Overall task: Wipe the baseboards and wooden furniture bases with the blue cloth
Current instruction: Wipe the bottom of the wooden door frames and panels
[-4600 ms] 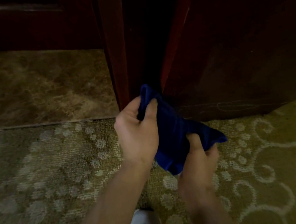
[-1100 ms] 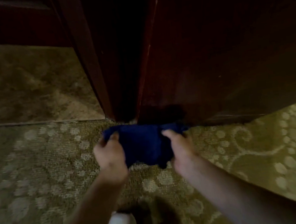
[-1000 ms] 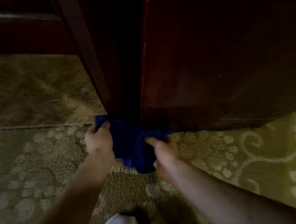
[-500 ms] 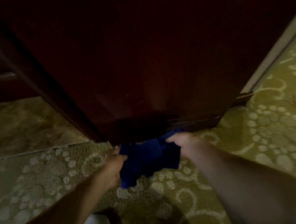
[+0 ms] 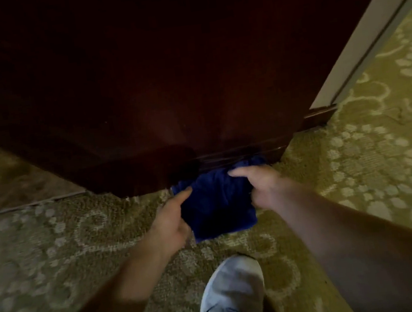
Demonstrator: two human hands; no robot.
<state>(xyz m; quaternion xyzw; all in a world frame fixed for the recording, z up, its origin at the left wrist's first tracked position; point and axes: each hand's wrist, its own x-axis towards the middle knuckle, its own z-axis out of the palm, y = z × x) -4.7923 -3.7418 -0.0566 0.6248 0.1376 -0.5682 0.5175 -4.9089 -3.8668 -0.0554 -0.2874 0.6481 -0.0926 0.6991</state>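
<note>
Cloth (image 5: 216, 204) shifted rt along dark wood base (image 5: 239, 155); L hand (image 5: 172, 219) & R hand (image 5: 261, 184) both gripping it, pressed to base

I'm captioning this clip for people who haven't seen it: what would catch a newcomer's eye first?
The blue cloth at the centre, bunched between the left hand and right hand, both gripping it low against the foot of the dark wooden panel. Below it, a pale grey sneaker stands on the patterned green carpet.
</note>
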